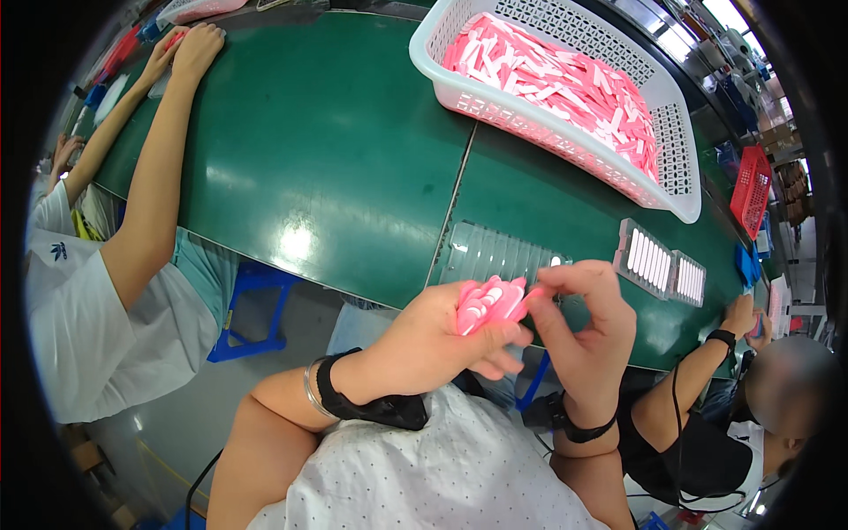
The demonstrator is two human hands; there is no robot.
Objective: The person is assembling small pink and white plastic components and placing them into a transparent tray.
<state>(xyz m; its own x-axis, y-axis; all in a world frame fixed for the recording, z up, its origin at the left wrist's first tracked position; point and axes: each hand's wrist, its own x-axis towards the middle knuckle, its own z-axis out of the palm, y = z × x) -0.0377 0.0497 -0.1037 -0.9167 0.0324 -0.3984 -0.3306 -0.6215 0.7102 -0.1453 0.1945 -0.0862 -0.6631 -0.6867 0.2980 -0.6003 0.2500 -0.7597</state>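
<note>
My left hand [433, 340] is closed around a bunch of small pink-and-white strips [488, 305], their rounded ends fanned out over the fingers. Just right of it, my right hand [587, 331] pinches a pink strip [533, 299] between thumb and forefinger, at the edge of the bunch. The fingertips hide part of that strip. Beyond both hands lies a clear slotted plastic tray [481, 250] on the green table. A white piece shows in its right end, and my hands cover its near side.
A white perforated basket [552, 119] heaped with pink-and-white strips stands at the far side of the green table [327, 150]. Two clear trays of white pieces [649, 256] lie to the right. Co-workers sit left and right. A blue stool [256, 309] stands below the table edge.
</note>
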